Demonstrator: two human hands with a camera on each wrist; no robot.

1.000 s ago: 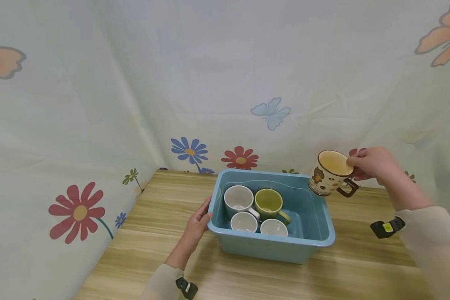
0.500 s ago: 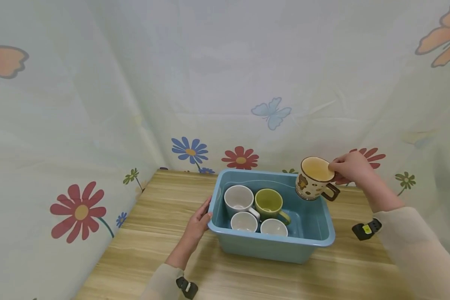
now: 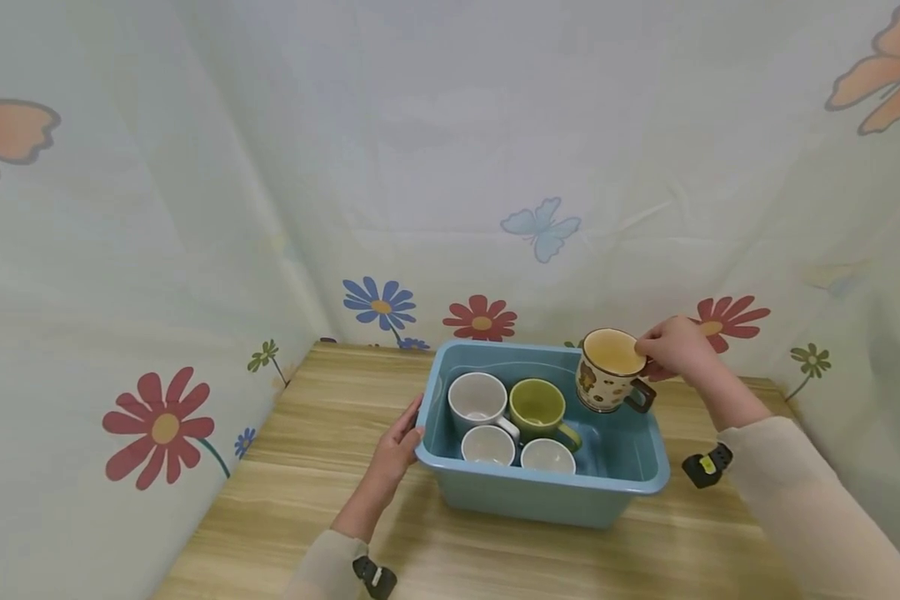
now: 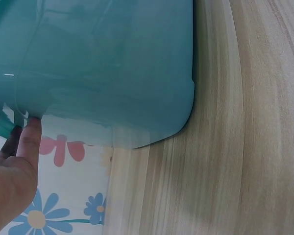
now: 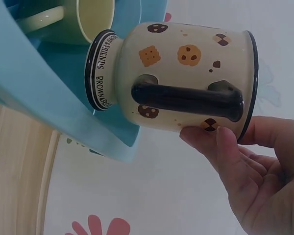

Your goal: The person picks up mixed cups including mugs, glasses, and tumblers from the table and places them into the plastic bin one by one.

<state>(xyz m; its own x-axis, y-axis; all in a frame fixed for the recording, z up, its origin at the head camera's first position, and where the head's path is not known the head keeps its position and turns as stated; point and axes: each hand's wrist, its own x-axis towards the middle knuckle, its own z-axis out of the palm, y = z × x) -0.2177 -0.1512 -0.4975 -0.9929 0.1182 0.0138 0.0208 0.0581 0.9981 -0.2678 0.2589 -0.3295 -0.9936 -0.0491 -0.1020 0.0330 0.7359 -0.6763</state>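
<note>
My right hand [image 3: 678, 346] pinches the rim of a cream mug [image 3: 606, 390] with cookie prints, a dark rim and a brown handle. In the right wrist view, the thumb and fingers [image 5: 228, 147] meet at that rim, beside the dark handle [image 5: 191, 102]. The mug hangs upright over the right part of a blue plastic basin [image 3: 525, 498], its base below the level of the back rim. My left hand [image 3: 390, 457] touches the basin's left end, fingers [image 4: 30, 139] extended against the outside just under the rim.
Inside the basin's left half stand a large white mug [image 3: 461, 414], a green mug [image 3: 531, 427] and two smaller white cups, [image 3: 487, 446] one at the front left. The basin sits on a wood-grain table [image 3: 330, 417]. A flower-printed curtain [image 3: 435, 208] rises behind.
My right hand has carried the cream mug left and down, from beside the basin's right end to over its right part. The left hand and the basin have stayed put.
</note>
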